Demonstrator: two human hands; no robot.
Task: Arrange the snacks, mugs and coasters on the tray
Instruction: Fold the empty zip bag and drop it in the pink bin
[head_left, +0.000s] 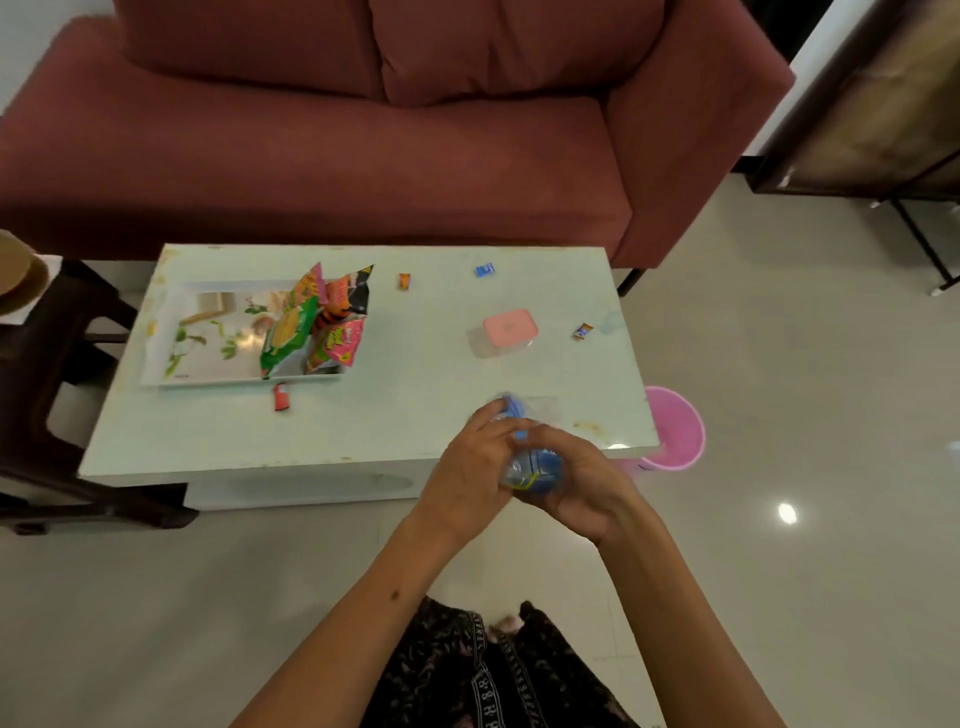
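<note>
Low in the centre-right of the frame, both hands met around a small blue packet (532, 467) with a clear, crinkled wrapper and a yellow mark near its lower edge. The left hand (470, 475) wrapped its fingers over the packet's left side and top, while the right hand (582, 480) cupped it from below and the right, so the two hands were grasping the same item at the near edge of the table (415, 426). The packet was blurred, and its print could not be read.

The tray (208, 358) lay on the table toward the left of the frame, white with a leafy pattern. A cluster of snack bags (319, 325), green, pink, orange and black, filled its right end, some leaning over the rim.

Loose on the tabletop were small sweets: a red one (282, 398) just below the tray's near edge, an orange one (404, 281) to the upper right of the tray, a blue one (484, 270) farther right, and a brown-and-blue one (582, 331) near the right edge. A clear box with a pink lid (509, 327) stood between the blue sweet and the hands.

Beyond the table stood a dark red sofa (363, 130). A pink bucket (675, 431) sat on the floor at the table's right corner.
</note>
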